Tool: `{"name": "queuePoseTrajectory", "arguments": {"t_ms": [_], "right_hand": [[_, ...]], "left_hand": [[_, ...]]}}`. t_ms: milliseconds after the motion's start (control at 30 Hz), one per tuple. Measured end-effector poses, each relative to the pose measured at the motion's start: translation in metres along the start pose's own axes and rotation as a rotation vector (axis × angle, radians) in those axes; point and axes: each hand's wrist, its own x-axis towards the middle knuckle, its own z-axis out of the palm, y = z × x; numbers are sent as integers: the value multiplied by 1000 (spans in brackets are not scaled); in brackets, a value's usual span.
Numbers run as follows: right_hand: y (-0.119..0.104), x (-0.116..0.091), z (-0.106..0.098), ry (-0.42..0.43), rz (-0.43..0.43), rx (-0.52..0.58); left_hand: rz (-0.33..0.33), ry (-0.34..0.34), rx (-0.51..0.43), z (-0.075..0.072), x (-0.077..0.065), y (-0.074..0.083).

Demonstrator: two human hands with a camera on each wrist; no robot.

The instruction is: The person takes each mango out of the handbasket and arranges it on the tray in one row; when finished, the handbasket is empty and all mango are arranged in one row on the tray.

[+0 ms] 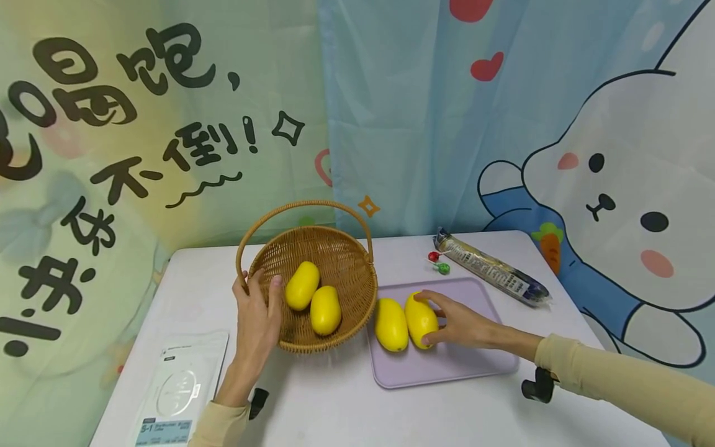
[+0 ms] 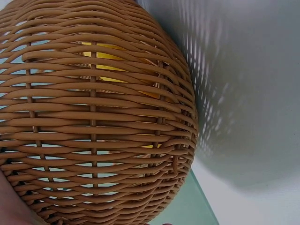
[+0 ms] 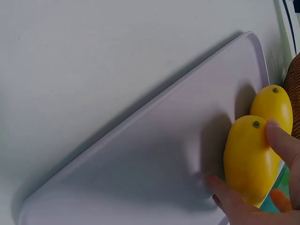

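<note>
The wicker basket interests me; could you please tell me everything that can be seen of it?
The wicker basket is brown, rounded and woven of rattan-like strands, with an arched handle; the left wrist view shows gaps in its weave. It appears tilted on the white table, its opening facing the head camera. Two yellow fruits lie inside. The left hand grips its rim near the handle's left end. The purple tray is to its right; whether they touch is unclear.
</note>
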Motion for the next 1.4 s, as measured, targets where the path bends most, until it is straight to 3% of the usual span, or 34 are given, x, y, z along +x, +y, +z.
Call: {"name": "queuePoseTrajectory", "arguments": {"t_ms": [333,600,967,1400], "right_hand": [[0,-3,0,39,6,-129],[-2,-2,4,28,-25,-130],[-3,-4,7,42,5,-160],[-1,-4,6,47,-60,-220]], "left_hand": [[8,6,6,0,0,1],[4,-4,1,0,0,1],[-3,-9,1,-1,-1,1],[1,-4,-9,-1,0,1]]}}
